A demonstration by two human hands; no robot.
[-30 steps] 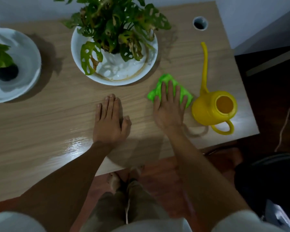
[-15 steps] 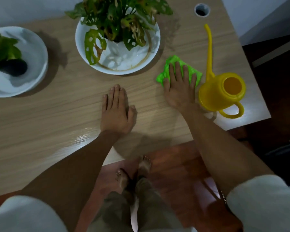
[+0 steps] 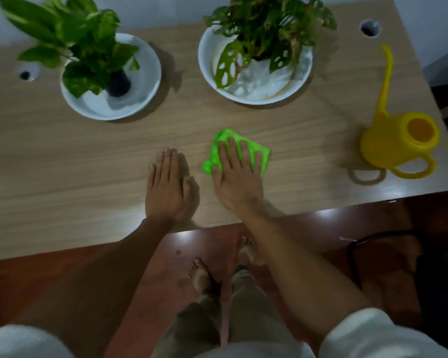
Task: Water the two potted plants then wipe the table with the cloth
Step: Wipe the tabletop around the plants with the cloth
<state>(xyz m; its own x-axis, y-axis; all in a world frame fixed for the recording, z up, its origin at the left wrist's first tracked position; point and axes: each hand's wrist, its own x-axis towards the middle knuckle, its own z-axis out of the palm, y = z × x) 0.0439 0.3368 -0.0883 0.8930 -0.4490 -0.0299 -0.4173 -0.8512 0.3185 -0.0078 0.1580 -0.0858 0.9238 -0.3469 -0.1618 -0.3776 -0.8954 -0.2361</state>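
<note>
A bright green cloth (image 3: 259,153) lies crumpled on the wooden table (image 3: 75,164), near its front edge. My right hand (image 3: 237,177) presses flat on top of the cloth, fingers spread. Just left of it, my left hand (image 3: 170,187) rests flat on the bare wood, holding nothing. Two potted plants stand at the back: a leafy one in a white dish (image 3: 145,71) on the left, and one with holed leaves in a white bowl (image 3: 277,83) at the centre. A yellow watering can (image 3: 396,140) with a long spout stands at the right.
Two round cable holes sit in the tabletop, one hole (image 3: 370,28) at the back right and another hole (image 3: 25,74) at the back left. The table's front edge runs just below my wrists. My bare feet (image 3: 202,275) stand on a dark red floor.
My right hand has slid the cloth leftward, away from the watering can and toward my left hand. The view has shifted, bringing the left plant fully into sight.
</note>
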